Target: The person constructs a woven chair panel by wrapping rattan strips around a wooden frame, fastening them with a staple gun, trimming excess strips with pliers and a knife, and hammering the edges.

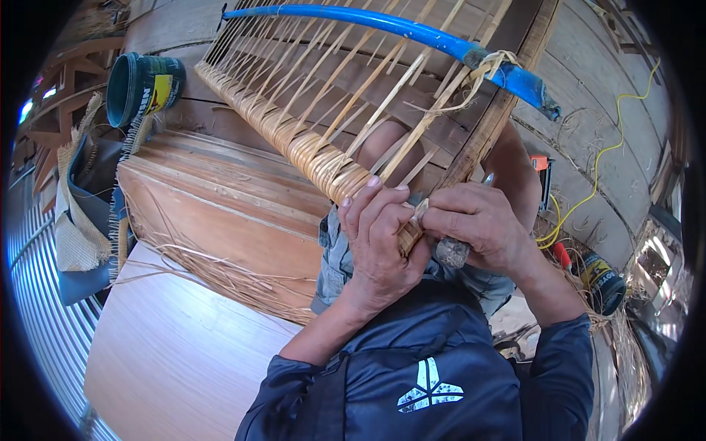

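Note:
A wicker frame lies across my lap, its edge rail (290, 140) wound tightly with rattan strips and thin rods running up from it. My left hand (379, 228) is closed around the near end of this rail, thumb below and fingers on top. Close beside it, my right hand (478, 220) is closed, thumb and forefinger at a pale strip end by the rail. Out of its palm sticks a tool with a worn grey handle (452, 253); a metal tip shows above the knuckles. A blue tube (382, 22) crosses the rods, tied on with a rattan strip.
At left stand a dark green bucket (143, 88) and a wooden box (213, 202) with loose rattan strands (220, 272). A pale wood panel (176, 345) lies nearer. To the right are a yellow cord (620, 125), an orange-and-black tool (543, 176) and a dark can (603, 283).

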`<state>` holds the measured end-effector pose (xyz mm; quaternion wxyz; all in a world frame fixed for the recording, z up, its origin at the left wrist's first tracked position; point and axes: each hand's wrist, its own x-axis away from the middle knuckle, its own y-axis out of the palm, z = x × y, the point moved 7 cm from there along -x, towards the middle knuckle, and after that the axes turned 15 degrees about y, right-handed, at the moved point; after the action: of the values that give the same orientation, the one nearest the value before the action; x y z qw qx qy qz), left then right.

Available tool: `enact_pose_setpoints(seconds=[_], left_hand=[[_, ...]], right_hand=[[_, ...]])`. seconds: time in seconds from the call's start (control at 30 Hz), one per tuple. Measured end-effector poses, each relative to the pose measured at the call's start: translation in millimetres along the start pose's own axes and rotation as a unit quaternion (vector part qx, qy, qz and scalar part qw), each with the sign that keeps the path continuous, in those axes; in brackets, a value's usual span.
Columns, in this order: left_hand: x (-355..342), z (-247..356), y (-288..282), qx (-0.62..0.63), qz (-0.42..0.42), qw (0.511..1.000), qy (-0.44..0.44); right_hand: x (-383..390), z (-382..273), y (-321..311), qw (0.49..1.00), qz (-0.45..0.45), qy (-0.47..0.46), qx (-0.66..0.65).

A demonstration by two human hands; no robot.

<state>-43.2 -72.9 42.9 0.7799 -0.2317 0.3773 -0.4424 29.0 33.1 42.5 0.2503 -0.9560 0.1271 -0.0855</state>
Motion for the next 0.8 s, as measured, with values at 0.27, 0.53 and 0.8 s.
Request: enact_pose_setpoints(seconds=[0.27,0.53,0.8], left_hand=[[4.4,-3.2,4.0,0.0,-0.007,1.0,-0.01],[-1.9,-2.2,2.9,0.012,0.035,0.999,-0.03],[3.6,11.2,11.9,-0.026,-0.009,0.998,0.053]], right_hand=[[-12.7,-1.8,-3.8,0.999,-0.011,0.037,0.003],[-33.9,7.2,-2.0,0.991,-0.065,0.113,-0.015],[73.7,85.1,-72.1,0.862,0.276,0.345,-0.25]])
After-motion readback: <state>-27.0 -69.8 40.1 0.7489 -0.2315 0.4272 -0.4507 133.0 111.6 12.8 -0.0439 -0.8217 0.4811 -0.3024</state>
